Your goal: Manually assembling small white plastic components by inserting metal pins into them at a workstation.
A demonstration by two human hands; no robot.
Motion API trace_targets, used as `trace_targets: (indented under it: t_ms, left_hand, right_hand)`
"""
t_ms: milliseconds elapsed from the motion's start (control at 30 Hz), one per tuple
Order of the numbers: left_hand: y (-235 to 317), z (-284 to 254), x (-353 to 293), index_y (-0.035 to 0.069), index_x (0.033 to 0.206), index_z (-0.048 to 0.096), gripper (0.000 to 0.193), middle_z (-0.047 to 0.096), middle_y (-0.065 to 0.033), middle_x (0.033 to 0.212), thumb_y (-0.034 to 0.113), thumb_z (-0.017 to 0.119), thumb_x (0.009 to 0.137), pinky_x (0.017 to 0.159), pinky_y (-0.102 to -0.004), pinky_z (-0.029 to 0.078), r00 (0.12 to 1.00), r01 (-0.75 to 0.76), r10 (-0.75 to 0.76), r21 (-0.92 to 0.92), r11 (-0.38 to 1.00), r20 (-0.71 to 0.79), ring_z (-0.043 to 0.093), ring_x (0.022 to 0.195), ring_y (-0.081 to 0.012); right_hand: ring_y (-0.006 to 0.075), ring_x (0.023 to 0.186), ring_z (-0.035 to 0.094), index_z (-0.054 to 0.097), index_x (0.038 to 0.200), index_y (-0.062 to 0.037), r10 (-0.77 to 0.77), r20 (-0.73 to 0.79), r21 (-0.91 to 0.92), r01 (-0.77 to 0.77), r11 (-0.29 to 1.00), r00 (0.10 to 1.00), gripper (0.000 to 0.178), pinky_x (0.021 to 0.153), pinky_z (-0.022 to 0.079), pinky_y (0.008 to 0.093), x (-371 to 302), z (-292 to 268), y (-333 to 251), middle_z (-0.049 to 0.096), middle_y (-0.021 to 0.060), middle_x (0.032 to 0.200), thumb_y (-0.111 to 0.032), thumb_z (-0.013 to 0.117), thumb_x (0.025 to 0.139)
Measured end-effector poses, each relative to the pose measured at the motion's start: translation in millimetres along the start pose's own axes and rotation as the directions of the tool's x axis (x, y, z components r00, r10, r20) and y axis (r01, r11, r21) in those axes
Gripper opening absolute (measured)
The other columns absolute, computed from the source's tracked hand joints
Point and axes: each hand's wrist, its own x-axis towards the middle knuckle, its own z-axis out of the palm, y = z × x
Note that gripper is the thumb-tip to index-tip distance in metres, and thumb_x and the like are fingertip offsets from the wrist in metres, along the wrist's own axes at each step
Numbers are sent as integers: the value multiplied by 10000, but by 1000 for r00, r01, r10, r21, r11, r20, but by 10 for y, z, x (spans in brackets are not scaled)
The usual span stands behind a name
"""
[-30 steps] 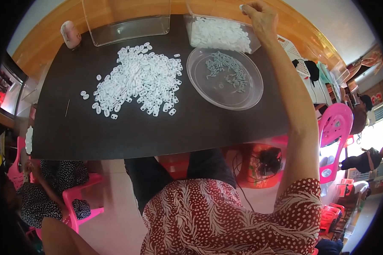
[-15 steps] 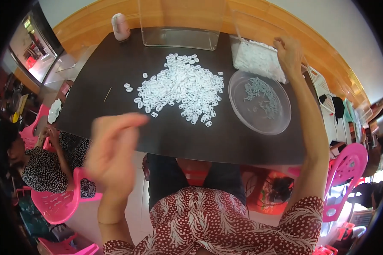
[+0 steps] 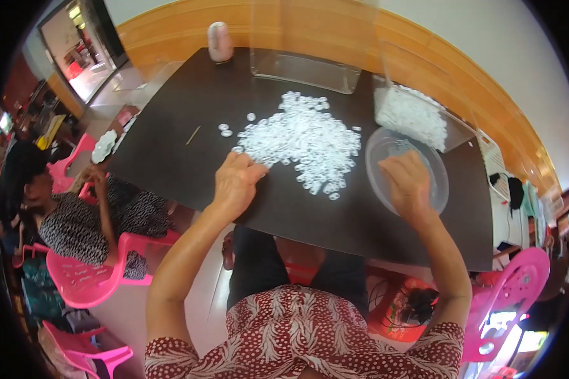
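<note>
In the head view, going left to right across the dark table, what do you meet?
Thin stick → left hand → pile of white rings → right hand over the clear plate.

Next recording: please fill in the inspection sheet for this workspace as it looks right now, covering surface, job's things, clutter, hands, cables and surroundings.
Surface: dark table, bare along its near edge.
Job's things: pile of small white rings mid-table; clear round plate to its right, holding a few pieces; clear bin of white pieces behind the plate.
Clutter: empty clear bin at the far edge, pale bottle, thin stick, a few stray rings.
Hands: left hand at the pile's near-left edge; right hand over the plate; whether either pinches a piece is hidden.
Cables: nothing seen.
Surroundings: pink chairs, another seated person at left, wood-panelled wall behind.
</note>
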Motion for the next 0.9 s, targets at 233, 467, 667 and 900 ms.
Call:
trace_targets:
  t_ms: [233,467,667,900]
  left_hand:
    - [-66,-47,-31,63,743,575,77,492,-93,751,11,606,695,612,-390,430,993,-118,116,80,990,30,499,744,-278]
    - [117,8,-91,23,822,509,140,490,-118,747,-29,601,730,586,-383,424,981,-193,190,132,972,39,501,722,-283]
    - [599,-24,-98,27,845,533,140,491,-115,741,-36,574,727,585,-394,420,991,-108,116,-118,987,63,502,699,-297]
    - [740,-5,-153,19,855,550,82,546,-111,749,-32,584,801,580,-326,447,997,17,9,-348,937,74,555,649,-249]
  right_hand:
    - [283,734,557,653,834,-18,168,-34,6,-168,986,985,137,654,453,358,-199,-105,228,625,107,787,14,651,701]
    - [266,751,591,688,800,-53,628,60,186,-627,756,776,87,682,462,353,-640,-47,588,661,92,771,-78,654,724]
    - [309,774,575,666,752,-53,488,206,9,-501,866,848,63,706,452,400,-452,250,529,633,110,757,-111,650,733]
    - [327,797,554,598,719,-54,390,248,-219,-341,914,887,135,700,439,433,-402,529,606,598,116,744,-165,673,734]
